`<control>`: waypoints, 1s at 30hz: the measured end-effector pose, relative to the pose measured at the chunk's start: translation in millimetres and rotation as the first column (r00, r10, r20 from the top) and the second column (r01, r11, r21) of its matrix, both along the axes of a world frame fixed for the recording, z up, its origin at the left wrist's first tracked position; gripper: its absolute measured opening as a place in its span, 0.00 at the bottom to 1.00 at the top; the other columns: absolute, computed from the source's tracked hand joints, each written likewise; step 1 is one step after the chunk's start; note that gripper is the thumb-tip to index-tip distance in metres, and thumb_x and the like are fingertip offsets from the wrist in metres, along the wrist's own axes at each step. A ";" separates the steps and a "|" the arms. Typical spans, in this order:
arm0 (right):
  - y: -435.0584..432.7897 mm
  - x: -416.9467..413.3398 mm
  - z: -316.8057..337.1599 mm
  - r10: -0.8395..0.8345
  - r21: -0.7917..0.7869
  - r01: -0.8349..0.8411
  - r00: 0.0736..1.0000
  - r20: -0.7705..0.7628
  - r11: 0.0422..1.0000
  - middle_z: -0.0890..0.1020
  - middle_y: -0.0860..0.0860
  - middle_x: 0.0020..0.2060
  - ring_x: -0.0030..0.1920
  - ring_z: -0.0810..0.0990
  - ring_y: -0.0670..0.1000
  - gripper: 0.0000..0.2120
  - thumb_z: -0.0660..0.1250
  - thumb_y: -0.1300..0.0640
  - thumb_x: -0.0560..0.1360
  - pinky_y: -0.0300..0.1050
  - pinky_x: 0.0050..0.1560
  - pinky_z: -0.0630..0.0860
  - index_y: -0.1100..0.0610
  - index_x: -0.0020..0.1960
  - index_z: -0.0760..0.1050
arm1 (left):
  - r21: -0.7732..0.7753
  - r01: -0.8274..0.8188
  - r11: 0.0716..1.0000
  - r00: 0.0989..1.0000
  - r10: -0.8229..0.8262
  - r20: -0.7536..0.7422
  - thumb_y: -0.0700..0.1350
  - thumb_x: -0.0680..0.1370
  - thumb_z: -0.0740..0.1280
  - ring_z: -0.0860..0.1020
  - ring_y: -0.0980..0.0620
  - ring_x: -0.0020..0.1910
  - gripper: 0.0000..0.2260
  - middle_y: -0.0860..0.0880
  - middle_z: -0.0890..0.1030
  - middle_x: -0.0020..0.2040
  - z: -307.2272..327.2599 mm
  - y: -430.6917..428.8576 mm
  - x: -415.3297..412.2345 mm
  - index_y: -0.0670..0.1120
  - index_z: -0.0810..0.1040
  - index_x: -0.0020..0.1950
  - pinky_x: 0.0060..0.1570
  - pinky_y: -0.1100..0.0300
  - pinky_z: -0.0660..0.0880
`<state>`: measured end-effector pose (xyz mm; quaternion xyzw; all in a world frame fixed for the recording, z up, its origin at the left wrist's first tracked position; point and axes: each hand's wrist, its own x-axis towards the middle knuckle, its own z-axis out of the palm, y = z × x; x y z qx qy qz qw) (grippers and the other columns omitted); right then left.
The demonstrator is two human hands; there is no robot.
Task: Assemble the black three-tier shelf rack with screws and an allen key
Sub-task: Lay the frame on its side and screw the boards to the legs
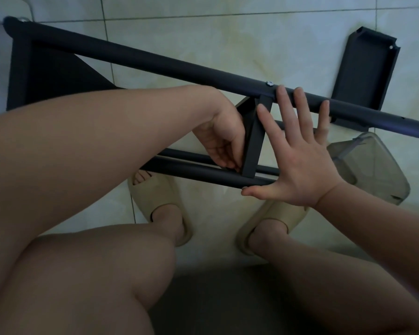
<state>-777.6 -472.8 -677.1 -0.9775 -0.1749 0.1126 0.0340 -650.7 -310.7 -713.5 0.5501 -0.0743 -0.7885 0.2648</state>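
Observation:
The black rack frame lies on its side on the tiled floor. Its long upper tube (155,59) runs from top left to right, with a silver screw (268,83) in it. A black shelf panel (253,141) spans between that tube and a lower tube (203,174). My left hand (221,139) has its fingers curled at the panel's lower left edge, near the lower tube; what they pinch is hidden. My right hand (298,155) is spread flat, fingers straight, against the panel's right side and the upper tube. A loose black shelf panel (363,68) lies at upper right.
A clear plastic container (373,170) sits on the floor to the right, below the upper tube's end. Another shelf panel (46,76) is fixed at the frame's left end. My feet in beige slippers (160,201) stand just below the lower tube.

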 end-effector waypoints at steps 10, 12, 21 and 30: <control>0.6 0.1 1.8 -0.007 0.000 0.007 1.000 -0.010 1.000 0.48 0.62 0.82 0.81 0.43 0.66 0.62 0.55 0.15 0.64 0.73 0.74 0.37 0.55 0.83 0.48 | 0.045 0.024 0.999 1.000 -0.024 -0.014 0.38 0.79 0.66 0.79 0.56 0.36 0.05 0.49 0.83 0.40 -1.4 0.1 -1.3 0.43 0.82 0.47 0.41 0.64 0.76; 0.5 0.2 2.2 -0.009 0.002 0.009 1.000 -0.013 1.000 0.48 0.62 0.82 0.81 0.43 0.65 0.62 0.55 0.15 0.64 0.74 0.74 0.38 0.55 0.83 0.48 | 0.031 0.005 1.000 1.000 -0.005 -0.013 0.36 0.78 0.67 0.80 0.55 0.37 0.05 0.48 0.83 0.41 -1.5 0.5 -0.8 0.42 0.82 0.49 0.42 0.64 0.78; 0.2 -0.2 2.0 -0.004 -0.001 0.004 1.000 -0.013 1.000 0.47 0.62 0.82 0.81 0.43 0.66 0.62 0.56 0.15 0.64 0.74 0.74 0.38 0.55 0.83 0.47 | 0.062 -0.021 0.998 1.000 0.022 -0.022 0.39 0.79 0.67 0.79 0.55 0.35 0.05 0.49 0.83 0.39 -2.9 3.1 -2.9 0.43 0.82 0.48 0.40 0.62 0.78; -0.3 -0.1 0.5 -0.001 0.001 0.001 1.000 -0.005 1.000 0.47 0.62 0.82 0.81 0.43 0.66 0.62 0.56 0.15 0.64 0.75 0.74 0.39 0.55 0.83 0.47 | 0.029 -0.058 0.998 0.998 0.059 -0.037 0.35 0.78 0.67 0.81 0.54 0.39 0.06 0.47 0.83 0.43 -2.2 5.2 -2.3 0.41 0.82 0.52 0.46 0.62 0.80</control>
